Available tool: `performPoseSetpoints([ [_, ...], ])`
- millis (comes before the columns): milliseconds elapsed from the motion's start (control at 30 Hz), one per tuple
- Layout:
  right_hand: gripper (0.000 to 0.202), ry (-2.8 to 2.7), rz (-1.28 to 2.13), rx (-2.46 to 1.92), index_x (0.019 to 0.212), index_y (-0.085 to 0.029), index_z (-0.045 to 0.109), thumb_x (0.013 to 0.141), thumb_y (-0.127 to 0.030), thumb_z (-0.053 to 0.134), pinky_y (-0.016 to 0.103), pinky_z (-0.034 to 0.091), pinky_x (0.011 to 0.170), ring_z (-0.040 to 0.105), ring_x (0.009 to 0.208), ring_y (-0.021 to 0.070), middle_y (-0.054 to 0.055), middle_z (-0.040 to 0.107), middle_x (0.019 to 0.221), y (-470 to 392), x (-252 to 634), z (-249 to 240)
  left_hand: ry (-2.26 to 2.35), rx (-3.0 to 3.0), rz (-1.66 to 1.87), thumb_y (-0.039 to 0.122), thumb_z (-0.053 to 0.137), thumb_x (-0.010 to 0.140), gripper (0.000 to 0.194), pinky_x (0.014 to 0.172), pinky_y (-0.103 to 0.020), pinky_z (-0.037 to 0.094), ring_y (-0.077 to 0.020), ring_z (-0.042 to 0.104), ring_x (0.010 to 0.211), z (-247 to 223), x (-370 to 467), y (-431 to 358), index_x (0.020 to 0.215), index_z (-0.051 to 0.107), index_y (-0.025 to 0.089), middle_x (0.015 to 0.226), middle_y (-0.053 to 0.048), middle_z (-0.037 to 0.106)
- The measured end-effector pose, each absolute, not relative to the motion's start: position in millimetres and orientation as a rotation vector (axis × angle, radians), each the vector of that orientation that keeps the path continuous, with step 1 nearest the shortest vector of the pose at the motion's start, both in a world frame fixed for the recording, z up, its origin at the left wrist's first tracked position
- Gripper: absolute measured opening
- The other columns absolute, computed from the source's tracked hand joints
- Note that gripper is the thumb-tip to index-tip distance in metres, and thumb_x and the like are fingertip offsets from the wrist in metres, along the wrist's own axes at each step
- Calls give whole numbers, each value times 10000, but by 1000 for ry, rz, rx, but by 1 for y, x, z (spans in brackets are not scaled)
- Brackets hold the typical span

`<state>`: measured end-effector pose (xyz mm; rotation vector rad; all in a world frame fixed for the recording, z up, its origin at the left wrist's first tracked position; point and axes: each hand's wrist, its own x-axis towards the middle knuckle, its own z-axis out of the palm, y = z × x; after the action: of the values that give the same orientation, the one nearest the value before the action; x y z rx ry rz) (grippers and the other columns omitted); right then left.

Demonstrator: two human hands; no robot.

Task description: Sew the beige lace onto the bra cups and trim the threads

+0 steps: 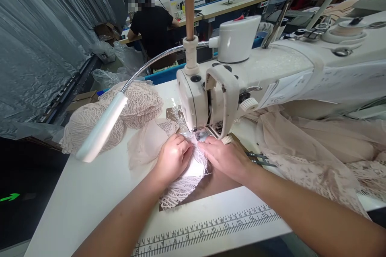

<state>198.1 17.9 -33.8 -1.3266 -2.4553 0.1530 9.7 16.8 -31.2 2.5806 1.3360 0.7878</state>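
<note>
A pale lace piece (182,190) lies under the needle area of a white sewing machine (193,100), with a plain white patch (194,167) on it. Close to the presser foot (198,136), my left hand (173,158) has curled fingers pinching the lace from the left. On the opposite side, my right hand (226,156) keeps its fingers together against the lace's right edge, fingertips near the foot. Loose threads stick out below that hand. Both thumbs are partly hidden. Dark-handled snips (262,160) lie beside my right wrist.
A white lamp (102,128) on a bent metal neck hangs at left, before bundled lace (141,102). Sheer beige fabric (313,140) is heaped at right. A printed ruler (205,231) runs along the table's front. Beyond the machine sits a person (152,28) in black.
</note>
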Motion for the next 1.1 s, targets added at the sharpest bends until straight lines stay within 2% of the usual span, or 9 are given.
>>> performPoseSetpoints([
  [333,261,-2449,77,-1296,783,-209,703,887,-195,464,247,284,549,471,613,121,17,618,714,18,199,-37,1358,2609,747,198,474,898,196,685,-307,468,-181,542,742,-31,10,19,777,625,160,709,-57,596],
  [667,261,-2472,62,-1355,803,-202,706,886,-202,458,257,257,529,427,589,135,38,593,703,16,198,-30,1344,2588,777,204,470,899,201,694,-312,476,-187,545,764,-31,9,18,791,634,159,731,-69,608],
  [800,248,-2502,89,-1315,823,-198,694,873,-180,451,258,243,527,423,592,136,37,583,709,16,201,-28,1383,2570,730,219,469,899,184,712,-322,479,-197,552,805,-29,7,15,865,643,170,781,-74,597],
  [900,254,-2495,118,-1245,761,-178,661,866,-148,432,256,246,535,405,578,125,24,549,666,15,206,-27,1429,2539,668,253,495,882,185,779,-346,480,-219,562,912,-21,3,9,986,625,171,967,-103,598],
  [1000,291,-2431,177,-1125,701,-159,620,879,-127,392,257,261,548,388,570,118,9,504,615,12,210,-26,1507,2439,617,314,517,866,299,848,-361,469,-246,547,1035,-3,-6,1,1122,566,168,1151,-120,564],
  [1100,340,-2397,263,-985,636,-158,586,902,-155,375,263,270,561,367,564,116,-3,466,583,7,211,-24,1697,2219,477,412,521,851,383,718,-330,483,-232,600,879,16,-16,-7,1154,541,178,1035,-89,621],
])
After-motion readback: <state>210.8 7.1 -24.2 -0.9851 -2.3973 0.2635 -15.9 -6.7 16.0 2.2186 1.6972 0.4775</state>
